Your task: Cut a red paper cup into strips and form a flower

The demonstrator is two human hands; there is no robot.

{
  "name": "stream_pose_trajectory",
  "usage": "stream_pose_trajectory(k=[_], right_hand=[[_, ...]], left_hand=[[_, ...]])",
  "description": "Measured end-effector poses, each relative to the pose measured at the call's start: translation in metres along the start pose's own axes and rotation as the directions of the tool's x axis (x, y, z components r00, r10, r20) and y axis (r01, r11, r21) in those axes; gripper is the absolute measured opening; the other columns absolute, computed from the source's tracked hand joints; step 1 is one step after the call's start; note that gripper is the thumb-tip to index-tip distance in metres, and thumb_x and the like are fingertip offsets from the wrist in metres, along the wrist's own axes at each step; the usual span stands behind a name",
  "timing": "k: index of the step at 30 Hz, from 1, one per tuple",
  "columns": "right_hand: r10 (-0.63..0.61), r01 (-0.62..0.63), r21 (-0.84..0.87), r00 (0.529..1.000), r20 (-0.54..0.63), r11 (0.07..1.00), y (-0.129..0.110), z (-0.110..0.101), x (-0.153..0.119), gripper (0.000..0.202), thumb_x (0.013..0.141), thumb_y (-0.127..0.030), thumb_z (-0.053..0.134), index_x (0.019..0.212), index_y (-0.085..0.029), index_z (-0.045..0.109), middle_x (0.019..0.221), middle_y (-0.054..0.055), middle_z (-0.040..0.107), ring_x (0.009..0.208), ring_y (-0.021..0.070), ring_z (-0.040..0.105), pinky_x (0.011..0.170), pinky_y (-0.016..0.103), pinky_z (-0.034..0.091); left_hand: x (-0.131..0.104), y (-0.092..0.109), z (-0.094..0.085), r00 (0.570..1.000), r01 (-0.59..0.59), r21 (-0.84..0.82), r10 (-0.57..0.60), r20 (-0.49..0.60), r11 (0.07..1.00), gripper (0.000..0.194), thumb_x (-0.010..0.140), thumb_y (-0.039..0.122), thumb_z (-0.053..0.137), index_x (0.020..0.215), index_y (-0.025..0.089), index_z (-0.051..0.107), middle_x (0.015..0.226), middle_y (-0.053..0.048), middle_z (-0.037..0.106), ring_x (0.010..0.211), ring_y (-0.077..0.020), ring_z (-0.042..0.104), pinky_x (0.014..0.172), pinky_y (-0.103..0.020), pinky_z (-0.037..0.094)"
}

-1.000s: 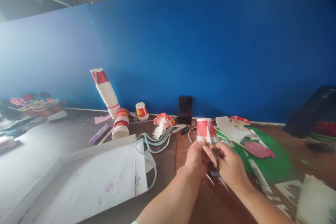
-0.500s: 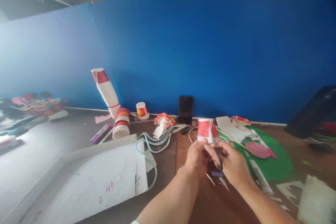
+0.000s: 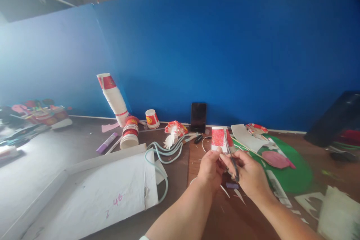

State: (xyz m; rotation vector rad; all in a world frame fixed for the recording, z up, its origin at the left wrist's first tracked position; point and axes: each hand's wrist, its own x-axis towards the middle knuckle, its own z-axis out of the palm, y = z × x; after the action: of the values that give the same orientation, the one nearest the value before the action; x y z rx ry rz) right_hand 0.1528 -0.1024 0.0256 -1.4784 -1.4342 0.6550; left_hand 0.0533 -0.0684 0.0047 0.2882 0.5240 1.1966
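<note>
Thumb & fingers of L hand (image 3: 208,170) pinch the near edge of a red/white paper cup (image 3: 217,138), held just beyond the fingertips, a bit right of mid-scene. R hand (image 3: 250,174), close beside it, is curled round scissors (image 3: 234,168): dark handle in the grip, blades pointing far & lying over the R part of the cup; can't tell if blades are parted. Fingertips of both hands nearly meet at the cup's near edge.

Just R of the wrists, on brown table (image 3: 225,223): small purple piece (image 3: 232,185) & white paper slivers (image 3: 240,197). Far of the cup, black phone (image 3: 198,117) stands upright near blue partition (image 3: 213,52). L of phone: red/white fringed paper flower (image 3: 176,130), then a single upside-down cup (image 3: 152,119); pale cable (image 3: 161,150) loops on the near side of these.

R of hands: green disc (image 3: 298,176) w/ pink oval (image 3: 275,159) on it, curved white paper (image 3: 247,137) by its far L edge, white tube (image 3: 279,188) at its near side. Near L: big white box (image 3: 84,195) w/ purple handwriting. Beyond it, purple glue stick (image 3: 107,143), short cup stack (image 3: 129,135) & tall leaning cup stack (image 3: 114,99)
</note>
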Motion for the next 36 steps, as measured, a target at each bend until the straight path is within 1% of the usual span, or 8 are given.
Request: stream_pose_trajectory(k=[3, 9, 16, 19, 22, 27, 31, 36], right_hand=[[0.025, -0.026, 0.044, 1.0, 0.011, 0.999, 0.003, 0.0, 0.001, 0.031, 0.072, -0.051, 0.069, 0.079, -0.022, 0.061, 0.053, -0.002, 0.06, 0.046, 0.0134, 0.05, 0.045, 0.024, 0.04], [0.061, -0.067, 0.118, 0.997, 0.054, 0.991, 0.006, 0.002, 0.002, 0.029, 0.073, -0.049, 0.07, 0.081, -0.022, 0.062, 0.051, -0.003, 0.057, 0.046, 0.0128, 0.049, 0.044, 0.022, 0.039], [0.057, -0.072, 0.117, 0.99, 0.129, 0.991, 0.013, 0.007, 0.002, 0.031, 0.075, -0.047, 0.068, 0.093, -0.022, 0.062, 0.063, -0.001, 0.065, 0.056, 0.016, 0.058, 0.05, 0.024, 0.043], [0.022, -0.038, 0.091, 0.986, 0.167, 0.995, 0.012, 0.011, -0.001, 0.029, 0.077, -0.047, 0.067, 0.092, -0.023, 0.061, 0.073, 0.001, 0.07, 0.067, 0.0183, 0.064, 0.059, 0.025, 0.048], [-0.002, -0.002, 0.02, 0.983, 0.181, 1.0, 0.009, 0.014, -0.004, 0.027, 0.077, -0.047, 0.067, 0.089, -0.023, 0.061, 0.075, 0.001, 0.071, 0.068, 0.0187, 0.065, 0.061, 0.025, 0.049], [-0.04, 0.055, -0.072, 0.981, 0.191, 0.996, 0.011, 0.017, -0.009, 0.03, 0.08, -0.05, 0.062, 0.095, -0.025, 0.063, 0.084, 0.002, 0.073, 0.075, 0.0207, 0.067, 0.066, 0.027, 0.05], [-0.027, 0.049, -0.109, 0.982, 0.19, 0.993, 0.013, 0.019, -0.011, 0.029, 0.081, -0.051, 0.06, 0.097, -0.026, 0.063, 0.087, 0.001, 0.074, 0.076, 0.0202, 0.068, 0.066, 0.026, 0.05], [-0.058, 0.08, -0.141, 0.986, 0.157, 0.987, 0.014, 0.018, -0.01, 0.03, 0.081, -0.05, 0.06, 0.097, -0.025, 0.065, 0.088, 0.002, 0.074, 0.078, 0.0219, 0.069, 0.067, 0.028, 0.051]], left_hand=[[-0.001, 0.0, 0.002, 0.999, 0.045, -0.036, -0.045, -0.006, 0.998, 0.023, 0.066, 0.03, 0.076, 0.071, 0.013, 0.061, 0.069, -0.006, 0.065, 0.063, -0.0155, 0.06, 0.064, -0.026, 0.043], [0.001, 0.003, 0.002, 0.979, 0.205, -0.074, -0.203, 0.023, 0.976, 0.031, 0.072, 0.043, 0.069, 0.069, 0.014, 0.06, 0.061, -0.005, 0.06, 0.055, -0.0172, 0.056, 0.06, -0.029, 0.041], [0.002, 0.008, 0.001, 0.979, 0.204, -0.086, -0.205, -0.002, 0.975, 0.028, 0.074, 0.04, 0.066, 0.069, 0.014, 0.057, 0.063, -0.006, 0.059, 0.054, -0.017, 0.055, 0.055, -0.028, 0.04], [0.0, 0.015, 0.004, 0.984, 0.143, -0.128, -0.155, -0.089, 0.981, 0.029, 0.076, 0.036, 0.066, 0.062, 0.015, 0.051, 0.055, -0.002, 0.052, 0.051, -0.0144, 0.053, 0.056, -0.026, 0.042], [0.001, 0.019, 0.005, 0.981, 0.052, -0.152, -0.079, -0.175, 0.987, 0.033, 0.076, 0.032, 0.069, 0.058, 0.016, 0.045, 0.05, 0.002, 0.043, 0.044, -0.0095, 0.044, 0.052, -0.023, 0.039], [0.01, 0.015, -0.001, 0.991, 0.008, -0.186, -0.033, -0.13, 0.983, 0.034, 0.073, 0.035, 0.072, 0.06, 0.016, 0.046, 0.051, 0.003, 0.043, 0.042, -0.007, 0.039, 0.046, -0.02, 0.035], [0.011, 0.011, -0.002, 0.995, 0.017, -0.173, -0.034, -0.095, 0.985, 0.028, 0.074, 0.036, 0.069, 0.066, 0.014, 0.054, 0.054, -0.001, 0.052, 0.047, -0.0114, 0.049, 0.05, -0.024, 0.041], [0.008, 0.008, -0.001, 0.991, 0.017, -0.156, -0.037, -0.129, 0.988, 0.027, 0.075, 0.037, 0.067, 0.069, 0.013, 0.057, 0.059, -0.004, 0.057, 0.051, -0.0147, 0.054, 0.053, -0.026, 0.044]])
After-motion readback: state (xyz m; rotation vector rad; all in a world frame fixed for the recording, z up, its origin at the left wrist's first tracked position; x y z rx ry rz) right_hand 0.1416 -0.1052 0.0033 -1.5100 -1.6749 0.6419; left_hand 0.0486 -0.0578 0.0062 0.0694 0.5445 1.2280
